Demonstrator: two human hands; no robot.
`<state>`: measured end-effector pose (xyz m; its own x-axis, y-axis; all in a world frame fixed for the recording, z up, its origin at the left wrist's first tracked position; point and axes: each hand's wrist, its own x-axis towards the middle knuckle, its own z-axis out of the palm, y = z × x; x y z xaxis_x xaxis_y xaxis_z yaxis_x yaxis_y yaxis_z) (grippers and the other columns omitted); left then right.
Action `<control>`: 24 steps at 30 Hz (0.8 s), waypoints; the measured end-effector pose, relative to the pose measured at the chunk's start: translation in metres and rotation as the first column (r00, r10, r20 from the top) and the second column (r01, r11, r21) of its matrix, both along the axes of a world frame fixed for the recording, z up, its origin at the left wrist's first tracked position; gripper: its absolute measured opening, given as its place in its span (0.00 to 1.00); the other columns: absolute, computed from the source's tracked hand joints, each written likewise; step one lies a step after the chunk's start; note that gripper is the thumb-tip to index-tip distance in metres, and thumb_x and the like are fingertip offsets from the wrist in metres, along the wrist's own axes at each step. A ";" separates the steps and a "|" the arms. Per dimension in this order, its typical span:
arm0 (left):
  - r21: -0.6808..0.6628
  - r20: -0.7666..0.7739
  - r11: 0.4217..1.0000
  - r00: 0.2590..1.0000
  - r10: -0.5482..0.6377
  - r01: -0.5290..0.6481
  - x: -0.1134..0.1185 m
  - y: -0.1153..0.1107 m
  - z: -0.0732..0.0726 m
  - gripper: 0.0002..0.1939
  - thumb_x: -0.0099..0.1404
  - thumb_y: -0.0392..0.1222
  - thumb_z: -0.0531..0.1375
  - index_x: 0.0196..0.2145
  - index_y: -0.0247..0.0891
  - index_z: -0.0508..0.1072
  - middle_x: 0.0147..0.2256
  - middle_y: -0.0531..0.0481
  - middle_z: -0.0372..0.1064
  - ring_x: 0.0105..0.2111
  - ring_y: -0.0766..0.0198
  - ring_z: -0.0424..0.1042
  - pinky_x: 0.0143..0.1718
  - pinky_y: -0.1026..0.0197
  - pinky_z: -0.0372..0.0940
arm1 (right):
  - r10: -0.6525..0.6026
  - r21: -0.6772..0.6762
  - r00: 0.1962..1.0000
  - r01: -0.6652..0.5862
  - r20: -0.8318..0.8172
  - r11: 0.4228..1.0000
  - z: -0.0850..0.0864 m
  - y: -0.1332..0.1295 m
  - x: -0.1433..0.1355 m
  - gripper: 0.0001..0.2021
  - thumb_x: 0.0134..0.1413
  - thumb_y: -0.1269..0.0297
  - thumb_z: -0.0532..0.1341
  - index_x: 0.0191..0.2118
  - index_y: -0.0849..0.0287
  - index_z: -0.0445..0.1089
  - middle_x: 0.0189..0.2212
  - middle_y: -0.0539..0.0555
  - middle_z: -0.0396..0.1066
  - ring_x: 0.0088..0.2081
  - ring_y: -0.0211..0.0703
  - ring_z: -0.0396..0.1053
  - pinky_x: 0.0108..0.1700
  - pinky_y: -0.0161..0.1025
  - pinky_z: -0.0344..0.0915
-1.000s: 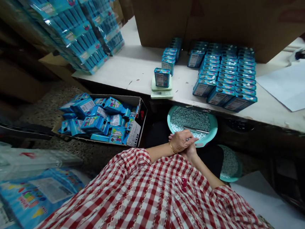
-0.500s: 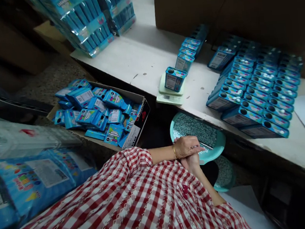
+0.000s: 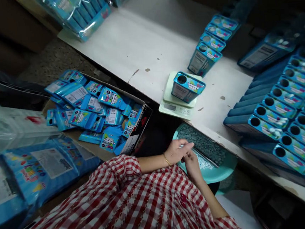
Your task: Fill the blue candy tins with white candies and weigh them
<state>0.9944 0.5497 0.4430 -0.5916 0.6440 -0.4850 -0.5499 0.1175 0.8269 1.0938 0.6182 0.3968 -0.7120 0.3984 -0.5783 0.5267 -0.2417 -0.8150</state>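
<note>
My left hand (image 3: 177,151), with a thin gold bangle at the wrist, has its fingers drawn together over the top of my right hand. Closed fingers of my right hand (image 3: 191,164) are at the near end of a thin metal rod (image 3: 206,157), which slants over a turquoise basin (image 3: 222,175). What the left fingers hold, if anything, is hidden. Small pale pieces (image 3: 202,138) fill much of the basin, below the table edge. Above it, a blue box (image 3: 186,89) with a round hole in its top stands on a pale green scale (image 3: 177,110).
Rows of blue boxes (image 3: 272,114) stand on the right of the white table (image 3: 136,55), with another row (image 3: 206,54) behind the scale. A carton (image 3: 140,129) of blue packets sits at left. Wrapped packs (image 3: 85,17) are at the back left; blue bags (image 3: 45,166) lie nearer.
The view has shifted closer to the table, so the boxes and scale look larger. My hands have moved slightly left and down, and more of the metal rod shows.
</note>
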 end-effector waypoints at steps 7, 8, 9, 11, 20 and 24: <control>-0.079 0.406 0.976 0.888 0.217 -0.202 -0.016 -0.008 -0.020 0.26 0.47 0.62 0.62 0.18 0.35 0.61 0.17 0.56 0.58 0.14 0.77 0.52 0.14 0.69 0.39 | 0.290 0.317 0.954 -0.300 0.080 0.900 0.002 0.028 -0.006 0.07 0.49 0.62 0.56 0.33 0.55 0.70 0.28 0.52 0.68 0.31 0.45 0.65 0.35 0.42 0.62; -0.081 0.423 0.974 0.878 0.224 -0.210 -0.017 -0.008 -0.020 0.26 0.47 0.62 0.62 0.18 0.34 0.61 0.17 0.56 0.58 0.14 0.77 0.52 0.14 0.69 0.39 | 0.311 0.350 0.948 -0.315 0.067 0.882 0.006 0.031 -0.009 0.07 0.50 0.64 0.56 0.33 0.55 0.70 0.30 0.53 0.68 0.33 0.46 0.65 0.37 0.43 0.63; -0.082 0.439 0.973 0.868 0.231 -0.217 -0.019 -0.009 -0.020 0.26 0.47 0.61 0.62 0.18 0.34 0.61 0.17 0.56 0.58 0.14 0.77 0.52 0.14 0.69 0.39 | 0.330 0.376 0.942 -0.326 0.057 0.867 0.011 0.034 -0.013 0.07 0.50 0.65 0.55 0.33 0.55 0.70 0.31 0.53 0.68 0.34 0.46 0.65 0.38 0.43 0.63; -0.080 0.481 0.970 0.843 0.241 -0.231 -0.021 -0.010 -0.019 0.24 0.48 0.59 0.63 0.19 0.34 0.62 0.17 0.56 0.59 0.14 0.77 0.53 0.14 0.70 0.40 | 0.354 0.409 0.934 -0.341 0.046 0.846 0.024 0.038 -0.020 0.08 0.52 0.66 0.54 0.33 0.55 0.70 0.31 0.53 0.67 0.33 0.45 0.65 0.37 0.43 0.64; -0.111 0.855 0.941 0.451 0.254 -0.318 -0.031 -0.013 -0.020 0.15 0.63 0.43 0.55 0.22 0.32 0.66 0.18 0.54 0.62 0.16 0.75 0.61 0.19 0.70 0.55 | 0.662 0.733 0.749 -0.437 -0.025 0.521 0.077 0.008 -0.044 0.13 0.60 0.71 0.49 0.42 0.58 0.69 0.37 0.57 0.69 0.41 0.42 0.69 0.43 0.40 0.68; -0.032 0.938 0.942 0.316 0.145 -0.335 -0.036 -0.021 -0.016 0.17 0.65 0.44 0.51 0.22 0.32 0.66 0.18 0.53 0.62 0.18 0.73 0.64 0.21 0.71 0.58 | 0.761 0.861 0.647 -0.413 0.046 0.299 0.082 -0.002 -0.052 0.17 0.59 0.70 0.50 0.52 0.58 0.66 0.46 0.61 0.68 0.51 0.48 0.65 0.48 0.45 0.67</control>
